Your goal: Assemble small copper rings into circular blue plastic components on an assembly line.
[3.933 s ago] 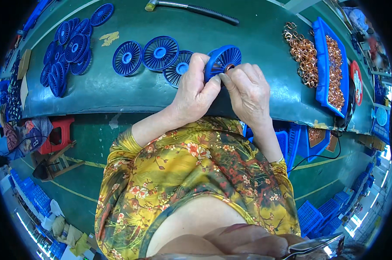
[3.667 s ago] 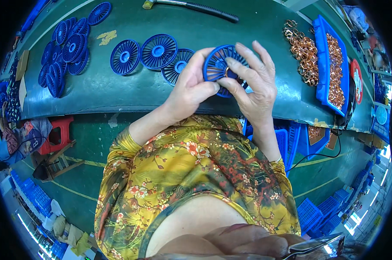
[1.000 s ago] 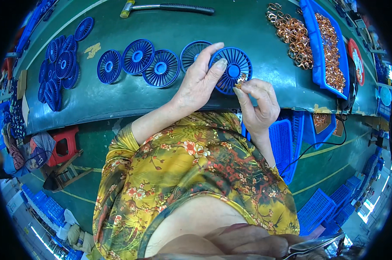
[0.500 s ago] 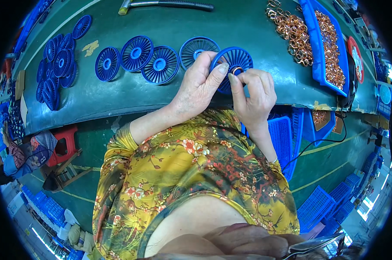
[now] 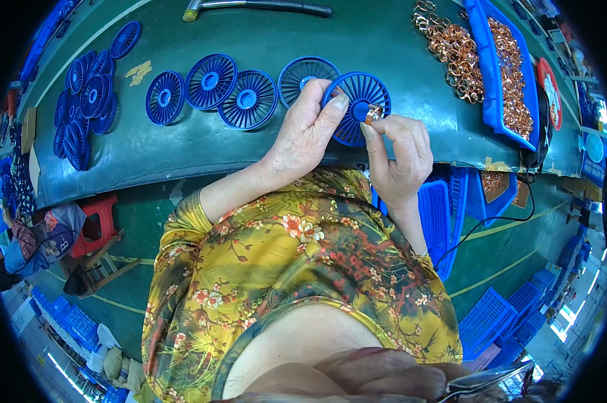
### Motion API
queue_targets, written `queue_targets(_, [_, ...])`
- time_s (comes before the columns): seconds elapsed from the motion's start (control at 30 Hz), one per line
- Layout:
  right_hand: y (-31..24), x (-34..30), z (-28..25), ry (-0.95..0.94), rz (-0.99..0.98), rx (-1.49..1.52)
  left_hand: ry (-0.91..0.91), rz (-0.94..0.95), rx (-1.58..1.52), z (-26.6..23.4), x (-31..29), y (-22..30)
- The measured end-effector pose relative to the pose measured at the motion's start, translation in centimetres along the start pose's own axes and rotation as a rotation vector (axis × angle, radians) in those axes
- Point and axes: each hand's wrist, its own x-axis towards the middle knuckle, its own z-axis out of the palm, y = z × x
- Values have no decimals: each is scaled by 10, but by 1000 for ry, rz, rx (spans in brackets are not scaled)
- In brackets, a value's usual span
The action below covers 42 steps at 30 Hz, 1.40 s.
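My left hand (image 5: pixel 305 127) grips the rim of a blue spoked plastic wheel (image 5: pixel 352 129), thumb on its near face. Beside the wheel's hub, my right hand (image 5: pixel 403 153) pinches a shiny copper-coloured ring (image 5: pixel 375 113) between thumb and fingers. Just behind my left hand lies another blue wheel (image 5: pixel 292 78), partly covered by it. Further left on the green table rest a few more wheels, among them one with a pale hub (image 5: pixel 248 99) and one at the row's end (image 5: pixel 164 98).
A pile of blue wheels (image 5: pixel 95 97) lies at the table's left. A hammer (image 5: pixel 263 5) rests at the far edge. Loose copper rings (image 5: pixel 454 57) lie beside a blue tray (image 5: pixel 491 101) of more rings. Blue crates (image 5: pixel 434 215) stand below the table; a person sits near a red stool (image 5: pixel 101 225).
The copper ring has tilted and come away from the wheel's hub, which now shows. My right hand has shifted slightly right and down; my left hand still holds the wheel.
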Motion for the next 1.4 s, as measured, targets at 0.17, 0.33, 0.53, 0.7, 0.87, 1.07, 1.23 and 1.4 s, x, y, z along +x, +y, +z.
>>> queue_targets(0.17, [0, 3, -1, -37, -55, -16, -33, 101, -39, 4, -1, -5])
queue_targets(0.33, [-4, 10, -3, -196, -17, -113, 0, 152, 137, 6, -9, 10])
queue_targets(0.53, [-7, 7, -2, -220, 75, -91, -16, 148, 280, 5, -11, 14])
queue_targets(0.7, [-8, 6, -13, -122, 39, -166, -160, 12, -328, 1, -4, 13])
queue_targets(0.87, [5, 9, -37, -331, -78, 99, -374, -107, -435, -1, -12, 19])
queue_targets(1.07, [23, -2, -42, -342, 265, 691, -375, 96, -55, 10, -9, 19])
queue_targets(1.23, [89, 8, -39, 16, 667, -13, -264, 634, 617, 27, 4, 6])
queue_targets(1.4, [170, 9, -37, -96, 509, -665, -218, 627, 1099, 55, 27, 4])
